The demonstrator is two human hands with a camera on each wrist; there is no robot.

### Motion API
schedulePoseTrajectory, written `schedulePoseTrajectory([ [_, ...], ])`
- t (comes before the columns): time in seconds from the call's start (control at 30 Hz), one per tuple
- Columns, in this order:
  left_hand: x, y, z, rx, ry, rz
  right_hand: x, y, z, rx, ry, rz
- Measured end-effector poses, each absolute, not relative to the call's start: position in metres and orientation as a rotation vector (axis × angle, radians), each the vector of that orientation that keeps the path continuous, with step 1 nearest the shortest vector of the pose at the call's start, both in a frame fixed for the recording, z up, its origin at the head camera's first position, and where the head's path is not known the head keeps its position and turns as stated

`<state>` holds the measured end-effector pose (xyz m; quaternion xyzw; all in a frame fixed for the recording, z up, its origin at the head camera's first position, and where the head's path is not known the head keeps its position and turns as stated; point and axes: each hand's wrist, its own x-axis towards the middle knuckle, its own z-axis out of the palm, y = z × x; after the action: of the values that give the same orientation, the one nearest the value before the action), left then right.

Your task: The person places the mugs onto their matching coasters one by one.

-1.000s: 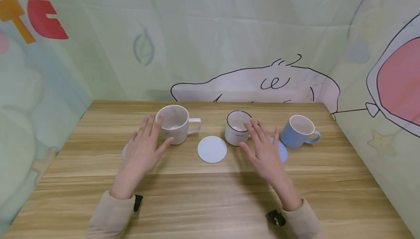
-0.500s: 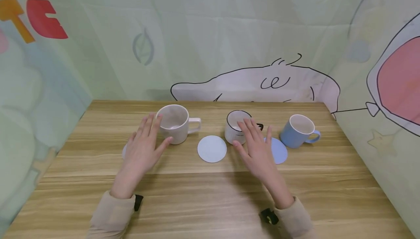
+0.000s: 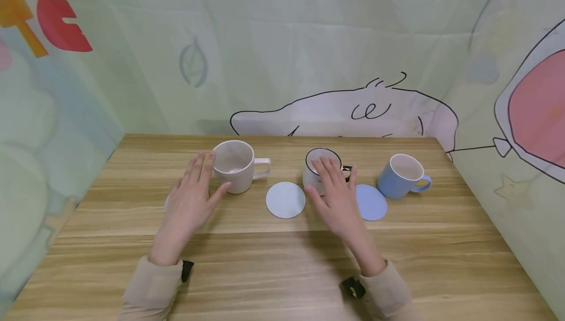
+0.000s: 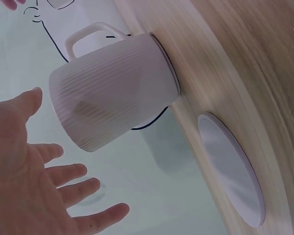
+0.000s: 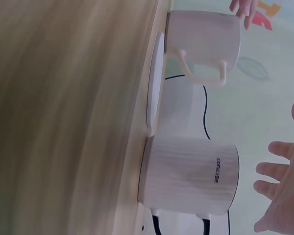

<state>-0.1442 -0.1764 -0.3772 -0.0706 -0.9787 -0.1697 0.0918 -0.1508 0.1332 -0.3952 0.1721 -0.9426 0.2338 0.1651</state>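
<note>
My left hand (image 3: 190, 206) hangs with spread fingers to the left of a large white ribbed mug (image 3: 240, 180); the left wrist view shows a gap between fingers and mug. Under that hand lies a pale coaster (image 4: 230, 169), mostly hidden in the head view. My right hand (image 3: 337, 206), fingers extended and holding nothing, overlaps a smaller white mug (image 3: 310, 179) with a dark rim in the head view. From the right wrist, this mug bears the word "concise" and has a partly black handle, and the hand is apart from it, above its rim.
A pale round coaster (image 3: 285, 200) lies between the two white mugs. Farther right, a light blue mug (image 3: 390, 184) stands behind a blue coaster (image 3: 372, 203). The wooden table (image 3: 282, 272) ends at a printed cloth backdrop (image 3: 273, 66).
My right hand has drifted left across the dark-rimmed mug, uncovering its handle and more of the blue coaster. The left hand has barely moved, and the mugs stay in place.
</note>
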Motion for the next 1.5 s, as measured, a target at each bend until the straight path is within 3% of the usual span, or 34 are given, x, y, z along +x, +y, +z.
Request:
schedulePoseTrajectory([
  [1.5,-0.144,-0.193,-0.383,-0.126,-2.909,-0.554,-0.174,0.093,-0.392,0.594,-2.664,0.719],
])
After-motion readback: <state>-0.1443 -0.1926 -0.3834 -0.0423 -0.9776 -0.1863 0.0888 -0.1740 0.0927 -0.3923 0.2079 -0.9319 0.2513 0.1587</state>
